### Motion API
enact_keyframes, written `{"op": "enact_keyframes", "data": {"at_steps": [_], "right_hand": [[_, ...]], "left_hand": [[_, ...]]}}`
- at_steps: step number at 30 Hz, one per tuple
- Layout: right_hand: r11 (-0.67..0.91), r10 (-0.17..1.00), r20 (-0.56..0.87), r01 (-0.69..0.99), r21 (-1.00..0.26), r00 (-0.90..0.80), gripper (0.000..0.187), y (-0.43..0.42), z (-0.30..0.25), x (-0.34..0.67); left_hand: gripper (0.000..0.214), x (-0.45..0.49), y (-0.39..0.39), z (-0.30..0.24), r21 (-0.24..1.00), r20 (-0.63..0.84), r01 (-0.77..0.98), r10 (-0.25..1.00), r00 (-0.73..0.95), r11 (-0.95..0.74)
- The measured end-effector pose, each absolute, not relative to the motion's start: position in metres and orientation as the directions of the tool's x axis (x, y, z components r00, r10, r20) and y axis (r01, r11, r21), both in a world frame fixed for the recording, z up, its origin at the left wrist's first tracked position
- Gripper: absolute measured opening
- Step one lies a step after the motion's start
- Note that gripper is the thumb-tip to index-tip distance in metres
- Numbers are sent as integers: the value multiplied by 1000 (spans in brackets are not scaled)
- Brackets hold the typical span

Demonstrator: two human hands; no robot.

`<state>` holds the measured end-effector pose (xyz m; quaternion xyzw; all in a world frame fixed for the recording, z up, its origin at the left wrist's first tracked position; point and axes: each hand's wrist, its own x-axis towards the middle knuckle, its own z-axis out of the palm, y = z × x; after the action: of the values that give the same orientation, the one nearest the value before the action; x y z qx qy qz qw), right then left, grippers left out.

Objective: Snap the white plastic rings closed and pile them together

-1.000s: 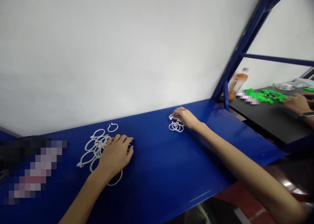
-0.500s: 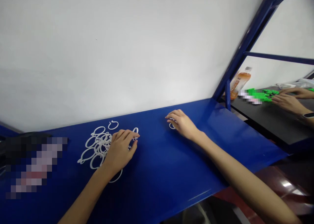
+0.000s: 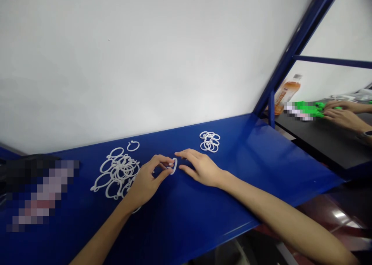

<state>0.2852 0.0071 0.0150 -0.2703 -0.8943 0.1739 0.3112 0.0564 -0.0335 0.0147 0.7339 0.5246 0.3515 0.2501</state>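
Note:
A white plastic ring (image 3: 175,166) stands on edge, pinched between the thumb and fingers of my left hand (image 3: 151,178) just above the blue table (image 3: 186,218). Facing it from the right is my right hand (image 3: 201,166), thumb and fingers apart with nothing between them, close to the ring. To the left lies a loose pile of white rings (image 3: 123,169), some with a small eyelet or tab; my left hand and wrist cover its right side. Beyond my right hand sits a smaller overlapping group of white rings (image 3: 213,142).
One separate open ring (image 3: 133,146) lies behind the pile. A black bag-like object (image 3: 31,164) is at the left, partly pixelated. A blue frame post (image 3: 286,59) rises at the right. Past it, a co-worker's hands (image 3: 344,116) handle green pieces near a drink bottle (image 3: 287,94).
My left hand has moved right, away from the pile, with a ring. My right hand has drawn back left and nearer from the small group, uncovering it.

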Motion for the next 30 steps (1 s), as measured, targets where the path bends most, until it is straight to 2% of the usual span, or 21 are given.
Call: {"op": "enact_keyframes", "data": {"at_steps": [3,7,10,12,15,21,25,30], "right_hand": [[787,595,462,363,-498,-657,37,7,15,286],[804,553,445,313,-505,-704,33,4,16,285],[789,555,403,308,-532,-728,32,2,16,283],[765,583,379,328,-555,-718,24,1,14,281],[737,622,394,337,-586,-677,12,2,11,280],[719,654,467,298,-628,-594,13,5,9,284],[757,594,478,250,-604,-647,13,5,9,285],[827,491,486,211,-521,-723,21,0,12,284]], "left_hand": [[20,55,-32,12,696,324,621,929,178,-361],[27,53,-30,8,462,562,740,807,182,-489],[36,55,-31,9,358,632,779,748,204,-515],[38,59,-33,11,360,630,775,748,208,-519],[38,65,-35,13,433,589,744,785,193,-508],[27,64,-37,13,614,471,661,872,132,-432],[11,63,-36,15,584,513,630,834,203,-512],[15,65,-36,17,559,563,572,781,270,-600]]}}
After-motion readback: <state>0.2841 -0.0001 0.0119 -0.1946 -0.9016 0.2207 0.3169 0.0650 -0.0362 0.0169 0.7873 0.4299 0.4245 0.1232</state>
